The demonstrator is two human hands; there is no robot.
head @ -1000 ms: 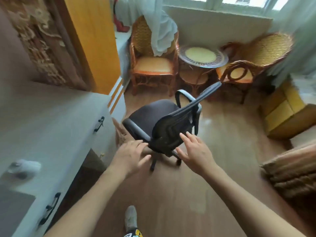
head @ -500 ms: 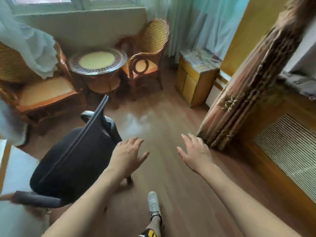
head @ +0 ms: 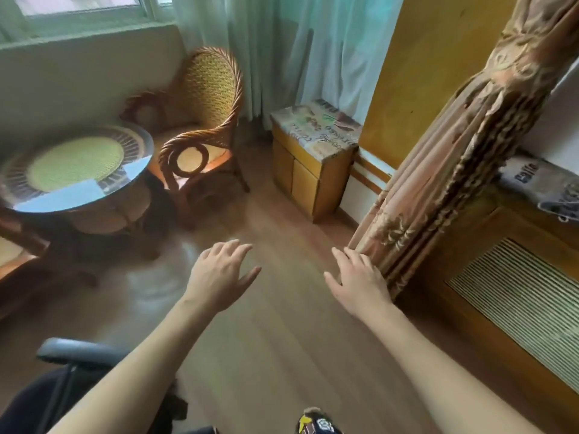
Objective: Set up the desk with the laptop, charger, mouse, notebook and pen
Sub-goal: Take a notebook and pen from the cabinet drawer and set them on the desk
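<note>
Two hands out over the wooden floor [head: 282, 324]: left hand [head: 219, 277] and right hand [head: 360, 283], both palm down, fingers spread and loose, holding nothing. Right hand just beside the foot of the one bunched brown curtain [head: 454, 158]; contact hard to judge, possibly brushing it. Left hand well clear of the curtain, on its far side from the wall.

One office chair [head: 78, 386], well left of the curtain and nearest the camera: only an armrest and part of the dark seat in view, the rest cut off by the bottom edge and partly covered by the left forearm. One round glass-topped table [head: 78, 167] far left of the curtain, its left rim cut off. One wicker armchair [head: 203, 120] between table and curtain; a sliver of orange seat at the left edge, too little to name. One small yellow cabinet [head: 313, 170] just left of the curtain, printed cloth on top, lettering too blurred to read. One slatted wooden cover [head: 517, 302] right of the curtain, cut off by the frame.

None of laptop, charger, mouse, notebook, pen or desk anywhere in view
</note>
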